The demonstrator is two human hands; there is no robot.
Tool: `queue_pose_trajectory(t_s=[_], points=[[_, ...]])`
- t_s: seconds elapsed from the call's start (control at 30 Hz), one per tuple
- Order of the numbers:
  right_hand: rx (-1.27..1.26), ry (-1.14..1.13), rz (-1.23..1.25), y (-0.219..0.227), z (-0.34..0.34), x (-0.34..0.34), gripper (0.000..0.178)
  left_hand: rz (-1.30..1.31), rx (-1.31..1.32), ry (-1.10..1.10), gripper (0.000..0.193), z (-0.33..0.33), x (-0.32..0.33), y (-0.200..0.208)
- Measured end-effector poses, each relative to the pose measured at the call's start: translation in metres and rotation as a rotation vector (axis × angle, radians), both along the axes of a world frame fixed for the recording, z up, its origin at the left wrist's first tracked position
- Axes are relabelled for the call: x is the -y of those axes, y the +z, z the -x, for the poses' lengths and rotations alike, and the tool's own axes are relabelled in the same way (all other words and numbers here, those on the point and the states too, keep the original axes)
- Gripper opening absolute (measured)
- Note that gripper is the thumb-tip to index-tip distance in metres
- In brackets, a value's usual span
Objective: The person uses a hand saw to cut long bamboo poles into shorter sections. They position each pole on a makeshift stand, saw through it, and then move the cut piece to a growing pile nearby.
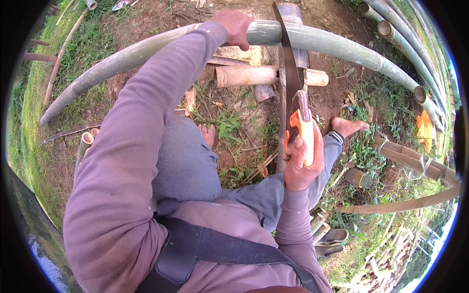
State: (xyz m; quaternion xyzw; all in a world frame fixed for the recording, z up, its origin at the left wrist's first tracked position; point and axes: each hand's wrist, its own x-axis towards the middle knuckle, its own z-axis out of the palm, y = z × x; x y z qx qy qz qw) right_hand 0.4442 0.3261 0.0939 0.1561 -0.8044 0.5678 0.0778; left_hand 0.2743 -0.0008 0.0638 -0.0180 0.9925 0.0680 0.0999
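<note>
Your right hand (pixel 300 161) is wrapped tight around the orange handle of the hand saw (pixel 294 83), whose blade runs straight ahead of that grip into the long green bamboo pole (pixel 337 46). Your left hand (pixel 235 27) is pressed closed over the pole, just left of the cut. Keep that hold firm so the pole cannot roll. Draw long, even strokes in line with your forearm, without twisting the blade. The short cut bamboo piece (pixel 249 75) lies on the ground below the pole, between both grips.
</note>
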Motion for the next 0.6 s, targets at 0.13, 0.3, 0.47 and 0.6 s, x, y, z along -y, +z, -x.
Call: queue_pose_trajectory(t_s=[0.13, 0.3, 0.47, 0.6], points=[[0.105, 0.001, 0.140, 0.005, -0.022, -0.013, 0.055, 0.015, -0.048, -0.021, 0.084, 0.009, 0.001, 0.001], [0.003, -0.019, 0.021, -0.006, 0.130, 0.074, 0.034, -0.010, -0.008, -0.006, 0.083, 0.016, -0.004, 0.008], [0.085, -0.015, 0.022, 0.001, 0.063, 0.037, 0.041, 0.014, -0.028, 0.005, 0.084, 0.013, 0.010, 0.013], [0.199, -0.038, 0.004, 0.014, -0.028, -0.028, 0.051, -0.016, -0.034, -0.060, 0.067, 0.015, 0.010, 0.004]])
